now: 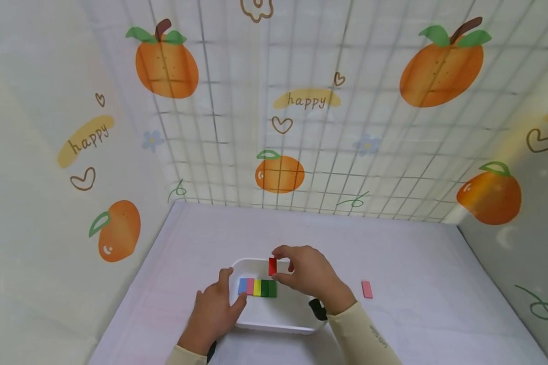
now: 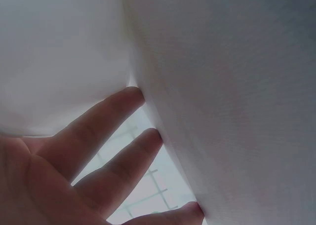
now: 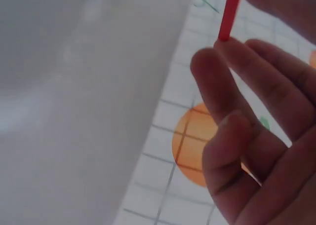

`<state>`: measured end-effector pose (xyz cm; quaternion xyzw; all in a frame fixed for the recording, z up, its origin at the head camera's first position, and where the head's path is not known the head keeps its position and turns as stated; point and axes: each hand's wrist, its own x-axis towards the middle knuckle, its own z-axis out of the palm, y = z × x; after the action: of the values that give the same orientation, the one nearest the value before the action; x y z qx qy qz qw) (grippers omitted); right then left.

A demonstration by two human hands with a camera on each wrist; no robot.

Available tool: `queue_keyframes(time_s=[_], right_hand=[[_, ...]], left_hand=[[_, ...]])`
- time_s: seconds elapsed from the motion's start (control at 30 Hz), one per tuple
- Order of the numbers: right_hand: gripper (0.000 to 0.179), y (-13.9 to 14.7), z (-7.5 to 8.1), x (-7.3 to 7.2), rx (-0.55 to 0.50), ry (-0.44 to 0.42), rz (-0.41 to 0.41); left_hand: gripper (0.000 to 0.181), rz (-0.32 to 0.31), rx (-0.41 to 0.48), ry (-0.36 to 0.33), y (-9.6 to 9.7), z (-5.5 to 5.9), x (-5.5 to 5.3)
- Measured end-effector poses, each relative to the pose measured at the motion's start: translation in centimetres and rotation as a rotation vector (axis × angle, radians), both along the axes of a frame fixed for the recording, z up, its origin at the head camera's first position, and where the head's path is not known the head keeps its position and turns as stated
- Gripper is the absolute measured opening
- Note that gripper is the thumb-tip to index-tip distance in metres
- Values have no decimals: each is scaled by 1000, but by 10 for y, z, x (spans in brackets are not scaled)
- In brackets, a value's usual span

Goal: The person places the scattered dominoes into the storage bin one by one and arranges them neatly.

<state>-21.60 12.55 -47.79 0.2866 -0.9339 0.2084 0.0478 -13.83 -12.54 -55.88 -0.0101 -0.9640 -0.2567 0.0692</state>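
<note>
A white tray (image 1: 278,324) sits on the table, with a row of small rectangular blocks standing side by side in it: a blue block (image 1: 242,286), a pink block (image 1: 250,287), a yellow block (image 1: 258,287) and green blocks (image 1: 269,288). Between thumb and a fingertip my right hand (image 1: 312,271) pinches a red block (image 1: 272,266) just above the row's right end; the same red block (image 3: 228,15) appears edge-on in the right wrist view. At the tray's left side is my left hand (image 1: 214,306), thumb over the rim near the row, fingers (image 2: 113,173) extended outside the tray.
Another pink block (image 1: 367,289) lies on the white table surface (image 1: 411,274), to the right of the tray. Walls of printed cloth (image 1: 237,126) stand behind and at both sides. A dark wrist strap (image 1: 318,309) shows by the right wrist, over the tray's right end.
</note>
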Motion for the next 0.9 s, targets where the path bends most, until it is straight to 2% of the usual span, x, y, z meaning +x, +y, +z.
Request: queue_keyframes(time_s=[0.13, 0.27, 0.4, 0.53, 0.7, 0.9], right_hand=[[44, -5, -9, 0, 54, -2, 68], [44, -8, -17, 1, 72, -31, 96], [45, -10, -21, 2, 122, -25, 102], [45, -12, -22, 2, 196, -50, 65], [45, -14, -25, 1, 271, -98, -7], [44, -14, -24, 2, 294, -110, -63]], left_hand=[[68, -11, 6, 7, -1, -1, 0], [67, -23, 5, 29, -2, -3, 0], [67, -25, 5, 35, -2, -3, 0], [67, -19, 0, 27, -2, -3, 0], [65, -16, -3, 54, -2, -2, 1], [65, -21, -9, 69, -3, -2, 1]])
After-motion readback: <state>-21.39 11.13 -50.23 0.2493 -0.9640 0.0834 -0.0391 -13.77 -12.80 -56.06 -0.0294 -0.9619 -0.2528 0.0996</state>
